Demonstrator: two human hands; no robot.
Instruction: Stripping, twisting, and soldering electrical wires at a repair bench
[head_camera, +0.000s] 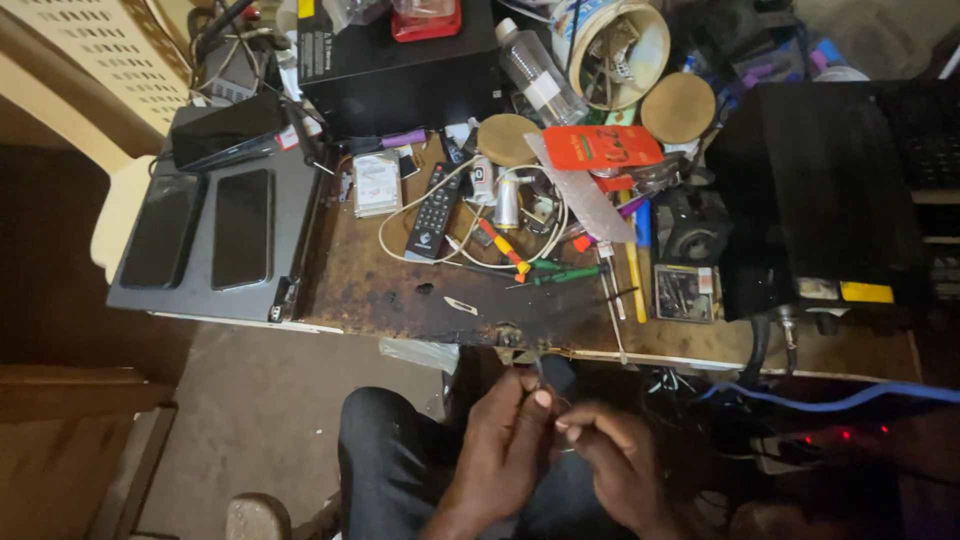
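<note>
Below the front edge of the bench (400, 295), over the person's dark-trousered lap: left hand (505, 440) and right hand (615, 455), brought close together, fingertips nearly meeting. Left hand: thumb and forefinger pinched on a small thin dark part (540, 378), too small and dim to identify; it sticks up just above the fingers, level with the bench edge. Right hand: fingers curled, tips pinched together beside the left thumb; whether they grip the same part cannot be told. On the bench, a worn brown top, scorched dark along the front: a black remote control (434, 212) lying lengthwise, a white cable (470, 250) looped around and beside it, a green-handled screwdriver (560, 273), an orange-and-yellow-handled tool (503, 248) crossing the cable, a yellow pencil-like stick (636, 280). Further back: a clear plastic bottle (540, 75) on its side, a white tub (615, 40) full of odds and ends, two round cork-coloured discs (678, 107), a flat orange card (602, 147). Left end: a grey tray-like slab (290, 210) carrying two dark phones (242, 228) side by side, a third dark device tilted behind them. Right end: a large black box (810, 190). Beneath the bench at right: a blue cable (830, 400) and a power strip with red lights (825, 440).
</note>
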